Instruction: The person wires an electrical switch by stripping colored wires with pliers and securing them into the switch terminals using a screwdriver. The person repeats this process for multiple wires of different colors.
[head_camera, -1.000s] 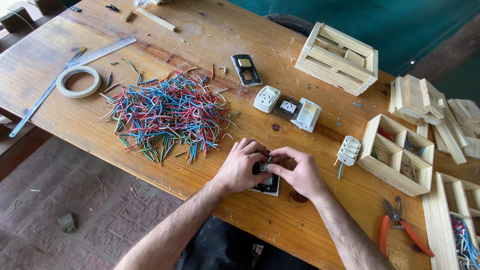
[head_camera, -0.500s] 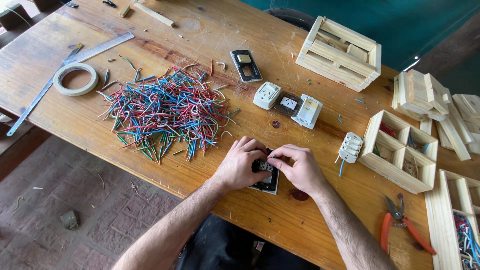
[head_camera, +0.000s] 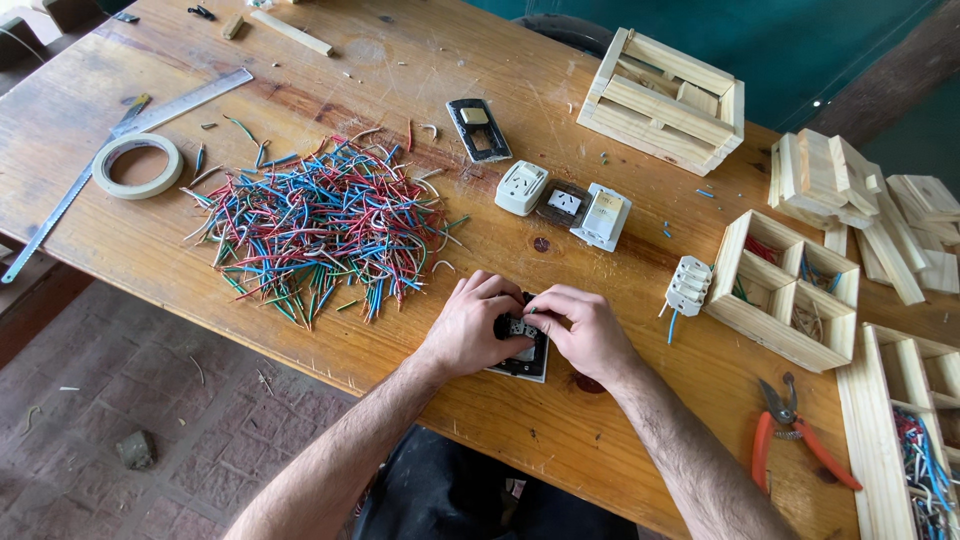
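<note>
**Both hands close on a switch module at the near edge of the table**

The person leans over the wooden table (head_camera: 300, 330) with both hands meeting just in front of the body. The left hand (head_camera: 468, 325) cups a small black switch module (head_camera: 518, 327) from the left side, its grip pressed against the piece to steady it. The right hand (head_camera: 585, 330) comes in from the other side, thumb and forefinger pinching the top of the same module. Under the hands lies a dark wall plate (head_camera: 525, 365), flat on the wood, so the module sits over its frame; whether it is seated in it I cannot tell, since the fingers cover the joint.

The work is kept close to the edge, where the forearms can rest. The supplies sit within reach: a heap of cut red, blue and green wires (head_camera: 320, 225) to the left, white sockets (head_camera: 522, 187) and another plate (head_camera: 478, 128) further up, a white terminal piece (head_camera: 688, 287) beside a compartmented wooden box (head_camera: 790, 290), and orange-handled pliers (head_camera: 795, 435) to the right. A tape roll (head_camera: 137, 165) and steel ruler (head_camera: 120, 150) lie far left, out of the way.
</note>
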